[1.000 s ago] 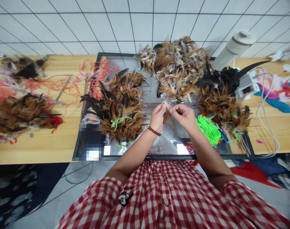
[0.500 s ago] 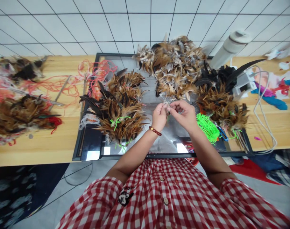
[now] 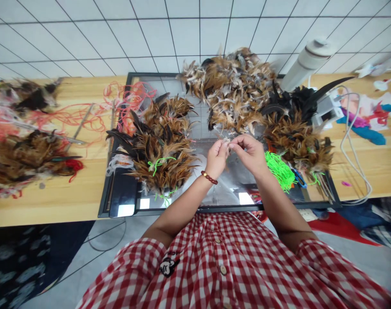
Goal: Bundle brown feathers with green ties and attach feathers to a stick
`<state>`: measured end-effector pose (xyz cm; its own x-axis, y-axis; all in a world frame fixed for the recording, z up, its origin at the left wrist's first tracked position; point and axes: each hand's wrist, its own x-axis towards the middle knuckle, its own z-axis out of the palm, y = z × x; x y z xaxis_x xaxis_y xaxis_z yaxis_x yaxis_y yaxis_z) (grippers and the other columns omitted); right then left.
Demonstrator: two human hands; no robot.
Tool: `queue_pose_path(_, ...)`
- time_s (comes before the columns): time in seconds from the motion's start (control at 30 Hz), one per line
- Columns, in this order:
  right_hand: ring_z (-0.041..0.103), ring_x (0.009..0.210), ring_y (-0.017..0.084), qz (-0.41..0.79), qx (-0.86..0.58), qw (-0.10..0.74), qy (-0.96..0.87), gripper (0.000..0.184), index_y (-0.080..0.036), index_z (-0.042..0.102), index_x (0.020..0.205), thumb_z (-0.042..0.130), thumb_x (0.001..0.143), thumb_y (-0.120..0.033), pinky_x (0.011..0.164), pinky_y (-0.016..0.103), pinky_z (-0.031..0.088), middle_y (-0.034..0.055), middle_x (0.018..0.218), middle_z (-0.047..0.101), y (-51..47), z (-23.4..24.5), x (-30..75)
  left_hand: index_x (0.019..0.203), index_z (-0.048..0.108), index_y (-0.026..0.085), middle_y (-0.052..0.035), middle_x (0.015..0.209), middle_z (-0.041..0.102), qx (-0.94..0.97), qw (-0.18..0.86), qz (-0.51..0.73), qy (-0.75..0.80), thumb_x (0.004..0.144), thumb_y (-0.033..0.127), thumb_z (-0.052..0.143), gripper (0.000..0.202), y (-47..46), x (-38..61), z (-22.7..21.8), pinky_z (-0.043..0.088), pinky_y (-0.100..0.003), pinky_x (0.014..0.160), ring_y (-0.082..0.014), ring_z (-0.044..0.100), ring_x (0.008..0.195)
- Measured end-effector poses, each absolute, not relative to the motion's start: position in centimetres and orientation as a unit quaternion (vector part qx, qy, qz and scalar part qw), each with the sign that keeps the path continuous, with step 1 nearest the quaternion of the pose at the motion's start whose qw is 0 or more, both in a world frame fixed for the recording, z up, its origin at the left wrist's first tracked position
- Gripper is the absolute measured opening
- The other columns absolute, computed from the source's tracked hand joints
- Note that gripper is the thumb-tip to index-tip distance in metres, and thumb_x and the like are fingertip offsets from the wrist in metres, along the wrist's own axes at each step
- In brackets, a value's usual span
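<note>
Nearer each other than a second before, both hands had closed in, and the brown feather that had hung below the fingertips no longer showed clearly. Left hand [image 3: 216,159] and right hand [image 3: 249,155] met over a glossy, black-framed panel [image 3: 214,191], with a pale tuft [image 3: 226,140] between them — small, feathery and partly covered by the fingers. On the left hand, thumb and forefinger were pinched on the tuft; on the right, thumb and forefinger had come together at its edge, the other fingers loosely curled. A beaded bracelet [image 3: 209,177] circled the left wrist. Beyond the hands rose a heap of loose feathers [image 3: 237,90], brown, grey and white. To the left lay brown feather bundles [image 3: 168,146], one tied with bright green cord, and a dark phone [image 3: 122,189] at the panel's near corner. Just beside the right forearm sat a pile of green cords [image 3: 280,171], with another brown bundle [image 3: 298,139] behind it and long black feathers [image 3: 295,103] farther back, near a white bottle [image 3: 306,64]. Tangled pink strings [image 3: 86,118] trailed over the wooden table [image 3: 89,189] — well apart from the hands.
</note>
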<state>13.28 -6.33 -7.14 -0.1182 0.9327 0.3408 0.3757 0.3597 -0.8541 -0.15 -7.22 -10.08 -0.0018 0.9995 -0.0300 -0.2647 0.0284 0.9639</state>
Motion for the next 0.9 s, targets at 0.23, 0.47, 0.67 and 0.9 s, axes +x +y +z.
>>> queue_pose_path(0.23, 0.058, 0.073, 0.017, 0.251, -0.493, 0.439, -0.708, 0.034, -0.022, 0.066, 0.08, 0.063, 0.097, -0.052, 0.072, 0.033, 0.048, 0.0036, 0.079, 0.067, -6.0, -7.2, 13.6, 0.072, 0.051, 0.02, 0.0056, 0.061, 0.043, 0.423, 0.593, 0.513, 0.455, 0.096, 0.052, 0.066, 0.043, -7.4, -0.1, -10.1, 0.036, -0.023, 0.058, -0.0086, 0.038, 0.057)
queue_pose_path(0.47, 0.061, 0.073, 0.015, 0.34, -0.506, 0.466, -0.641, 0.034, -0.021, 0.072, 0.09, 0.071, 0.091, -0.055, 0.069, 0.03, 0.048, 0.0025, 0.084, 0.07, -6.3, -8.6, 13.9, 0.074, 0.053, 0.02, 0.0064, 0.06, 0.044, 0.418, 0.589, 0.535, 0.438, 0.099, 0.048, 0.06, 0.038, -7.3, -0.1, -10.5, 0.043, -0.023, 0.065, -0.0084, 0.04, 0.057)
queue_pose_path(0.67, 0.064, 0.065, 0.014, 0.443, -0.471, 0.468, -0.602, 0.039, -0.021, 0.067, 0.088, 0.074, 0.088, -0.06, 0.066, 0.03, 0.052, -0.0006, 0.074, 0.067, -6.5, -9.0, 13.5, 0.072, 0.058, 0.019, 0.0023, 0.065, 0.057, 0.437, 0.579, 0.529, 0.44, 0.096, 0.054, 0.065, 0.043, -7.2, -0.3, -10.5, 0.044, -0.024, 0.064, -0.0105, 0.052, 0.063)
queue_pose_path(0.9, 0.06, 0.057, 0.013, 0.421, -0.48, 0.464, -0.615, 0.038, -0.023, 0.061, 0.084, 0.071, 0.089, -0.059, 0.06, 0.029, 0.05, -0.0028, 0.068, 0.063, -6.6, -8.7, 13.3, 0.069, 0.06, 0.019, 0.0028, 0.062, 0.057, 0.427, 0.595, 0.525, 0.434, 0.091, 0.058, 0.07, 0.046, -7.2, -0.2, -10.0, 0.045, -0.024, 0.061, -0.0098, 0.052, 0.059)
